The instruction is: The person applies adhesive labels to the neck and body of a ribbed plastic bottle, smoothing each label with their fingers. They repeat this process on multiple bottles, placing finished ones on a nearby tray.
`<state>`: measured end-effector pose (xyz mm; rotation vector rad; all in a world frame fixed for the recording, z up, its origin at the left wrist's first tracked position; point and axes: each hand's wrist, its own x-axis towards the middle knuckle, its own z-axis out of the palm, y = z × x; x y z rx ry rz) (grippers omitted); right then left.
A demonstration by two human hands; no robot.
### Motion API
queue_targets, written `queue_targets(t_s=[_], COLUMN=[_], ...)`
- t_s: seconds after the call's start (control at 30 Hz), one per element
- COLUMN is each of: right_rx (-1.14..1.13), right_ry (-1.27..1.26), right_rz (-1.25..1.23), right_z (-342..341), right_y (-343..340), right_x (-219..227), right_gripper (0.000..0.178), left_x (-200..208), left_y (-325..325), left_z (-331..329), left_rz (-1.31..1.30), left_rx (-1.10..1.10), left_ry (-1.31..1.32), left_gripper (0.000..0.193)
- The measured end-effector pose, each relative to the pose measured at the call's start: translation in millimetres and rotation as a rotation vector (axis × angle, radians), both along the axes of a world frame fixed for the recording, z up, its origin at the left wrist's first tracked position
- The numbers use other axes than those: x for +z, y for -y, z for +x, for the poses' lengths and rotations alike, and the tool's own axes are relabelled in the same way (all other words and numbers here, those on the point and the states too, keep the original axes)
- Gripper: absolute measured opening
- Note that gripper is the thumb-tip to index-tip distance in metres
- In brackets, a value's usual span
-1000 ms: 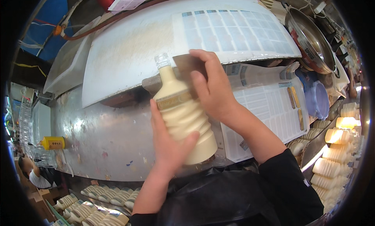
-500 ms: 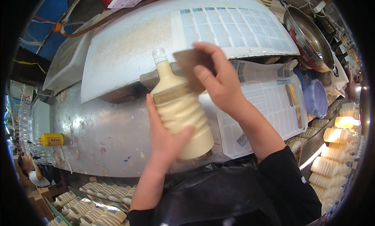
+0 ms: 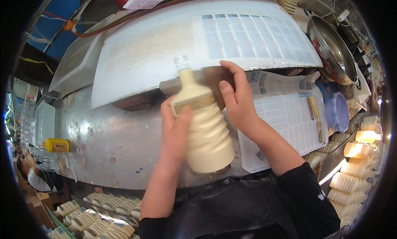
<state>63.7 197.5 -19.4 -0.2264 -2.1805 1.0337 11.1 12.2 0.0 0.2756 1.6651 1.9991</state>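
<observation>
Tilted a little over the metal tabletop is a cream-coloured bottle (image 3: 209, 140) with wavy ridges and a clear threaded neck at its far end. My left hand (image 3: 175, 127) is closed round its left side, the blurred thumb lying over the gold label band (image 3: 200, 102) on the bottle's shoulder. Just right of the shoulder, my right hand (image 3: 240, 100) holds a flat brown piece (image 3: 216, 81), perhaps a cloth, between thumb and fingers. Part of that piece passes behind the bottle, and I cannot tell whether it touches it. Some right-hand fingers are hidden.
Label sheets (image 3: 281, 123) lie to the right and on the white raised board (image 3: 144, 40). A purple basin (image 3: 340, 111) and a metal pan (image 3: 333, 49) stand at the right. Several similar bottles (image 3: 345, 181) line both sides. At left are a yellow bottle (image 3: 56, 145) and another person (image 3: 39, 177).
The brown piece in my right hand has moved down from above the bottle's shoulder. My left thumb has shifted from the bottle's ridged body up to the label band.
</observation>
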Motion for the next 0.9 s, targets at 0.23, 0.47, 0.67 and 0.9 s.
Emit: queue_targets(t_s=[0.23, 0.47, 0.67, 0.9], right_rx=[0.088, 0.210, 0.332, 0.393], right_ry=[-0.170, -0.156, 0.003, 0.213], right_rz=[0.242, 0.660, 0.766, 0.801], right_z=[30, 26, 18, -1], right_y=[29, 54, 83, 105], right_x=[28, 70, 80, 70], right_gripper=[0.029, 0.035, 0.040, 0.039], left_x=[-14, -15, -15, -19], left_y=[7, 14, 23, 31], left_z=[-9, -12, -16, -11], left_rz=[0.012, 0.234, 0.293, 0.528], left_rx=[0.049, 0.082, 0.063, -0.053], left_ry=[-0.011, 0.182, 0.334, 0.501], left_gripper=[0.033, 0.034, 0.035, 0.055])
